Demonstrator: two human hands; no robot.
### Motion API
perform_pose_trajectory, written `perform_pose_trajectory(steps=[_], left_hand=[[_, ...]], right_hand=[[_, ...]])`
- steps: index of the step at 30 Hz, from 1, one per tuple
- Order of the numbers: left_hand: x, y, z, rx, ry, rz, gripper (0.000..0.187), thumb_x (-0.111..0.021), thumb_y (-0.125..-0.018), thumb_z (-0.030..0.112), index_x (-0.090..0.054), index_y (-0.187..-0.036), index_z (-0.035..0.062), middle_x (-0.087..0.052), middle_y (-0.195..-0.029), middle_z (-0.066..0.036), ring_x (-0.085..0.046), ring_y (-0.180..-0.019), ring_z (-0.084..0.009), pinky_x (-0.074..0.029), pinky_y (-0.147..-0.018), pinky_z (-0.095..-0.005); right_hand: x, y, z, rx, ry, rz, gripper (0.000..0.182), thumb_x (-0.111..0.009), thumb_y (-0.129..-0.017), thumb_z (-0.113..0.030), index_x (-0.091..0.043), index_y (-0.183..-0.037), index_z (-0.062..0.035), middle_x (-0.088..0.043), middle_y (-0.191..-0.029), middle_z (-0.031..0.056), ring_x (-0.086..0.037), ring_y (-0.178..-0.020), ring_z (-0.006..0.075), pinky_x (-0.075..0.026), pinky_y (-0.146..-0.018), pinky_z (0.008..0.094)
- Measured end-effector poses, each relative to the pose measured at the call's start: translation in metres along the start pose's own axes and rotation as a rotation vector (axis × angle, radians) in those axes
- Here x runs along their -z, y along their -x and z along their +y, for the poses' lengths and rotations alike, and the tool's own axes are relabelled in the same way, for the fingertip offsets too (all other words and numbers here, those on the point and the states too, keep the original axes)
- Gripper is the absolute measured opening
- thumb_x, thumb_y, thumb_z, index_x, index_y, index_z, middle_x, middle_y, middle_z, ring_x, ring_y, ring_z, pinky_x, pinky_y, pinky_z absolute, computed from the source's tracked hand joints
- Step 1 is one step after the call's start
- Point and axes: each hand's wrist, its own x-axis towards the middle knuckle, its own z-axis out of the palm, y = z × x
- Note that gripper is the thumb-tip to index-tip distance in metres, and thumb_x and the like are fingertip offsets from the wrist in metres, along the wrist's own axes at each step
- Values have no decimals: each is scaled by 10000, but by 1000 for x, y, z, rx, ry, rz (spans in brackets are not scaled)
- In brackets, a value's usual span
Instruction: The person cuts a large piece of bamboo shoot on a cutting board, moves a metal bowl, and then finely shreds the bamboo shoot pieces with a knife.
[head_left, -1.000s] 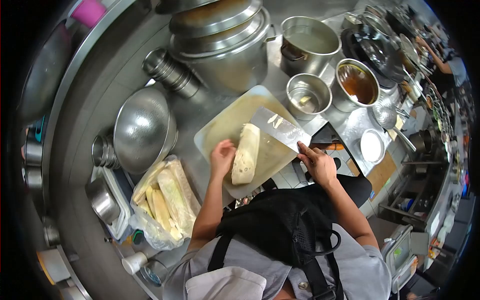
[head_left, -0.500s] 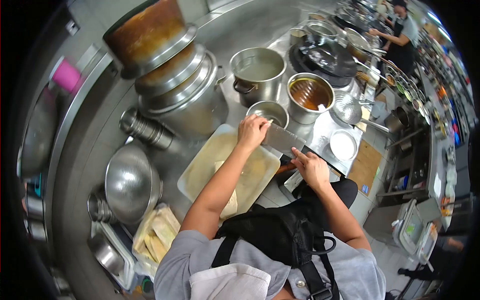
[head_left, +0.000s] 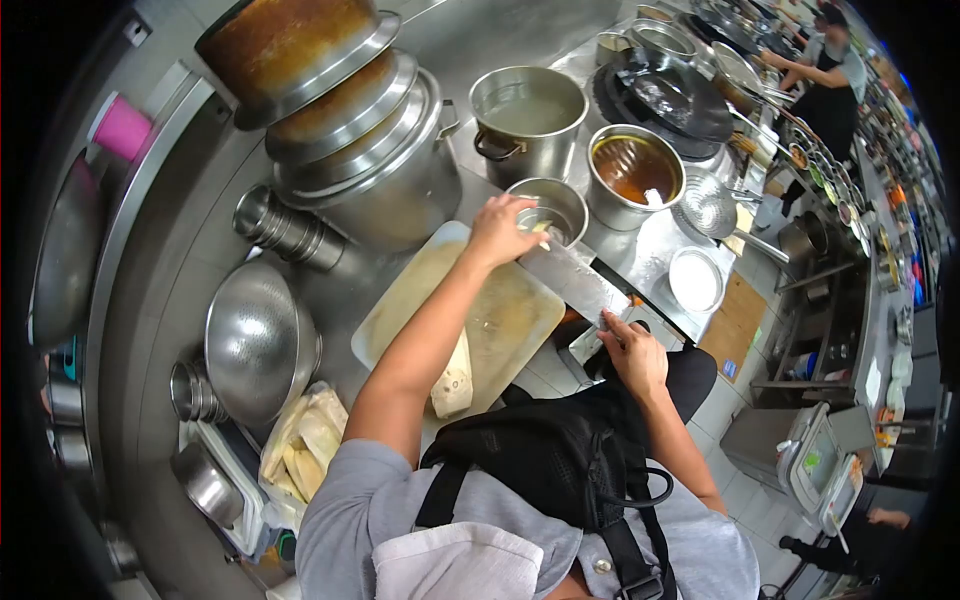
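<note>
Over the near rim of a small steel pot [head_left: 560,190], my left hand [head_left: 499,232] has its fingers curled round a small pale piece of food [head_left: 541,228]. The piece is beside the tip of a cleaver [head_left: 578,280]. My right hand [head_left: 636,356] grips the cleaver at its handle end, with the broad blade spanning between both hands. Beneath my left forearm lies a worn, pale cutting board [head_left: 510,320]. A whitish block of food [head_left: 453,385] rests on the board, partly hidden by that arm.
Behind the small pot stand a pot of cloudy liquid [head_left: 530,105] and a pot of amber liquid [head_left: 635,175]. Tall stacked pots [head_left: 370,170] rise at the left, near a steel colander [head_left: 255,340]. A white bowl [head_left: 695,280] sits right. A co-worker [head_left: 830,80] stands farther back.
My left hand has shifted slightly left and away from the pot's middle. The cleaver blade now slants more steeply down toward my right hand. The view has shifted a little.
</note>
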Motion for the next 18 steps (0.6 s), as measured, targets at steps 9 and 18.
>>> perform_pose_trajectory(steps=[9, 18], left_hand=[[2, 9, -41, -33, -139, 191, 300, -807, -834, 236, -710, -1088, 107, -663, -1036, -86, -635, -992, -308, -506, -886, -443], [56, 244, -47, 659, 166, 99, 536, -801, -889, 138, -568, -1357, 22, -688, -1175, -96, -637, -925, -127, -545, -806, -283]], right_hand=[[16, 18, 3, -14, -52, -30, 375, -752, -917, -341, -723, -1279, -249, -701, -874, 92, -701, -744, 299, -546, -678, 423], [-29, 17, -4, -240, -710, -579, 385, -658, -1017, -297, -582, -1303, -52, -584, -672, 61, -552, -542, 122, -452, -517, 313]])
